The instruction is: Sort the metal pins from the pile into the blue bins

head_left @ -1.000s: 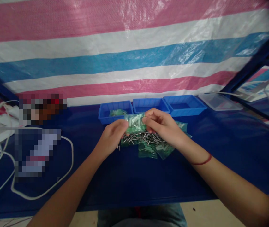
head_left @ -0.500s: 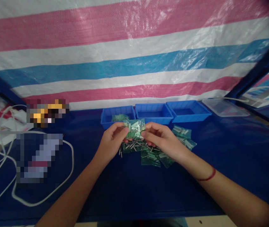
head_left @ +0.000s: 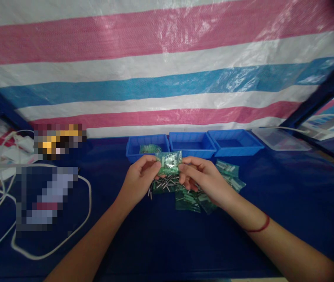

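A small clear green-tinted plastic bag is stretched between my hands, with small pale pieces inside. My left hand pinches its left edge between thumb and fingers. At the opposite edge, my right hand pinches it the same way. Just below the bag lies a pile of thin metal pins on the table. More green bags of pale pieces lie beside and partly under my right hand. The left blue bin behind my hands has a filled green bag in it.
Two more blue bins, the middle one and the right one, stand in the row. A translucent lid lies at the back right. White cables loop across the left, around a blurred-out object. A striped plastic sheet hangs behind.
The view has tilted slightly, so the scene sits a little lower. Both hands keep hold of the bag; some right-hand fingers have shifted below it.
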A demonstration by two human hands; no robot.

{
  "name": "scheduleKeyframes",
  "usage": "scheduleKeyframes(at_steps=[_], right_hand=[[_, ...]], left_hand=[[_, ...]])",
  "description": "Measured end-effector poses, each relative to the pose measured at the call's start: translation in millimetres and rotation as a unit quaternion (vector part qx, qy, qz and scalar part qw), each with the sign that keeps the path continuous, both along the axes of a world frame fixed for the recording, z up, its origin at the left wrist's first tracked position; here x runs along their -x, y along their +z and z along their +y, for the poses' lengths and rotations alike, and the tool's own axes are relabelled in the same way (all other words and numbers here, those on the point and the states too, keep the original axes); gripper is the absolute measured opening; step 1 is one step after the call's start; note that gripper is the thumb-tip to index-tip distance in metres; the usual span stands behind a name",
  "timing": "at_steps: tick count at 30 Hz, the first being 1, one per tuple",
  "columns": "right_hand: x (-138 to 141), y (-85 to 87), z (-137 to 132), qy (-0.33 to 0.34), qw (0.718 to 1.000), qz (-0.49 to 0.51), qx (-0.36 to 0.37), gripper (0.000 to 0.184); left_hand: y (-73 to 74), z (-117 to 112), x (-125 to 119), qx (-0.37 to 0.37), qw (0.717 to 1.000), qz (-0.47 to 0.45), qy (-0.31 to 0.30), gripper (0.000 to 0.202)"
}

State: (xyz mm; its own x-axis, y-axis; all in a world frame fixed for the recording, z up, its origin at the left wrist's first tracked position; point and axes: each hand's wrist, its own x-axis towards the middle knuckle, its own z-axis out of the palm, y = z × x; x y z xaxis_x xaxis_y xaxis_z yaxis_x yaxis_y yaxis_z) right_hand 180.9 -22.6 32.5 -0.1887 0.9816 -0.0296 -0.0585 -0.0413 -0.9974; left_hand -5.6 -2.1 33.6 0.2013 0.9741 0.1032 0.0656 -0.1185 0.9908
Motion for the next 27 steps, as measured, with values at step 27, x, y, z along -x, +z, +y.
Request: scheduleKeyframes(at_steps=[27], right_hand=[[0.1, -4.7, 4.1, -0.053, 0.992, 0.109, -0.025, 0.041]], left_hand=[[-4.2, 1.4, 3.0, -0.012, 0.999, 0.034, -0.026, 0.038]])
